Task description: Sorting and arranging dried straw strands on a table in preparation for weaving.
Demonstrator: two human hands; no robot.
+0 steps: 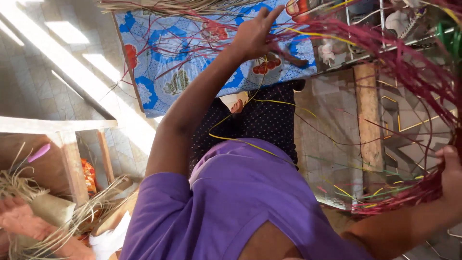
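Many dark-red fibre strands (pixel 414 77) arched over the tiled floor (pixel 337 144), bunched at lower right in the right hand (pixel 450 175), grip clamped on them. Left hand (pixel 255 33) reached up with fingers apart, touching strands above a blue flowered cloth (pixel 163 53). Pale straw bundle (pixel 43 212) lay at lower left.

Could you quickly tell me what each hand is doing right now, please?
Left hand: open, fingers spread on red strands.
Right hand: closed on the red fibre bundle.

Two hands (pixel 255 33) (pixel 450 173) are seen, one red fibre bundle (pixel 414 72), one patterned cloth (pixel 183 58) and one wooden plank (pixel 368 115).
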